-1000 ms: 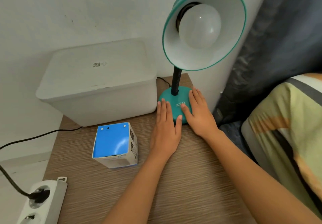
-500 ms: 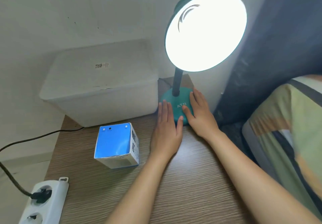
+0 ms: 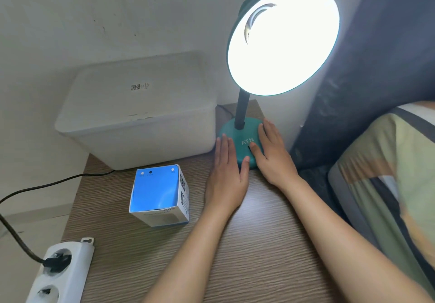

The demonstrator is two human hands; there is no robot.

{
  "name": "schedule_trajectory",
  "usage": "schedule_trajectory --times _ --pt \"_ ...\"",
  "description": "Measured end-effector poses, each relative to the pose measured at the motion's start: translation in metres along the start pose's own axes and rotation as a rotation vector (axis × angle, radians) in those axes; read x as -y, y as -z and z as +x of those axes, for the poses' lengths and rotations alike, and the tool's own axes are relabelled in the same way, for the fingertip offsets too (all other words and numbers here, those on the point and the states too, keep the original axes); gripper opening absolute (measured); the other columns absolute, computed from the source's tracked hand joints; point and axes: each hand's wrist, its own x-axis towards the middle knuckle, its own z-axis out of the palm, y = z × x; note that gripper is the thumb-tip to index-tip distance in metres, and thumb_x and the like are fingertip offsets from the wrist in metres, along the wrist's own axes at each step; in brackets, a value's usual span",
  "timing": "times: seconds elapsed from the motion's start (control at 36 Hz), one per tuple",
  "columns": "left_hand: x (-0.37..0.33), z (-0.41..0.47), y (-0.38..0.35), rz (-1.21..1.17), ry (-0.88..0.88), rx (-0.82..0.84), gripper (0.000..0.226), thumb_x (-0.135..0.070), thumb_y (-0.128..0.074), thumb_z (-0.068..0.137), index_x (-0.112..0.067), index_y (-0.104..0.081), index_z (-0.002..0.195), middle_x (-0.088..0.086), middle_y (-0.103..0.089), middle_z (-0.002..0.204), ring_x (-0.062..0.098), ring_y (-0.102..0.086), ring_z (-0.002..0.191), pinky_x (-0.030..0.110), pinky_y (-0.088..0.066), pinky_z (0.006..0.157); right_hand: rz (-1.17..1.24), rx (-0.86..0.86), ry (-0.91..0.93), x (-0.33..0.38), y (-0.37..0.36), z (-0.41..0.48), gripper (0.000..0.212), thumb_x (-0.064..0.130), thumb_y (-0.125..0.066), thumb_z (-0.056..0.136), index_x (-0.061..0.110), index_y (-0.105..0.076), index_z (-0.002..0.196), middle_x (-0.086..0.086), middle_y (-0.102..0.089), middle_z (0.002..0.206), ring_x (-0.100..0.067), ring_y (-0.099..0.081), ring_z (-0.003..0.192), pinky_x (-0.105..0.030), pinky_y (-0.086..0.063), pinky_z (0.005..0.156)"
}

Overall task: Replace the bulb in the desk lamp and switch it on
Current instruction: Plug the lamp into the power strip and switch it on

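Head view: teal desk lamp (image 3: 240, 146) glows bright, both hands (image 3: 227, 175) flat, fingers spread, holding nothing.

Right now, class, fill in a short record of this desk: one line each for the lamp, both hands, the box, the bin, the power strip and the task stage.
lamp: teal lamp, shade glowing, lit
left hand: flat on the desk, fingers touching the base's left edge
right hand: resting on the base, thumb by the switch slot
box: blue-topped carton, left of the hands
bin: white, lidded, against the wall
power strip: lower left, one black plug in
task stage: lamp on; nothing held
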Motion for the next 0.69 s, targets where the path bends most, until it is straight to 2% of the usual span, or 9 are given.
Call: schedule_trajectory --times 0.44,0.61,0.69 --pt "-0.0003 -0.0003 -0.0002 -0.006 0.003 -0.003 0.062 -0.038 -0.027 0.100 -0.008 -0.005 0.149 0.004 0.003 0.160 0.010 0.010 0.145 0.017 0.008 0.110 0.017 -0.020 -0.003 -0.0007 -0.0006 0.0013 0.058 0.034 -0.033 0.098 0.013 -0.012 0.148 0.001 -0.003 0.160 -0.010 0.001 0.146 -0.022 0.000 0.112" --pt "0.0007 -0.0005 -0.0005 -0.018 0.004 0.003 0.062 -0.039 -0.027 0.100 -0.009 -0.004 0.149 0.003 0.004 0.160 0.009 0.011 0.145 0.016 0.009 0.110 0.046 -0.069 -0.006 0.0006 0.0009 0.0027 0.060 0.034 -0.041 0.095 0.013 -0.020 0.147 0.000 -0.014 0.158 -0.014 -0.010 0.145 -0.028 -0.009 0.115" --pt "0.0022 -0.0005 -0.0019 -0.011 0.001 -0.007 0.065 -0.045 -0.022 0.098 -0.008 -0.005 0.149 0.004 0.002 0.159 0.009 0.011 0.144 0.020 0.006 0.114 0.032 -0.091 -0.009 0.0006 -0.0003 0.0027 0.060 0.034 -0.044 0.094 0.012 -0.023 0.146 -0.003 -0.018 0.157 -0.016 -0.014 0.144 -0.029 -0.011 0.116"
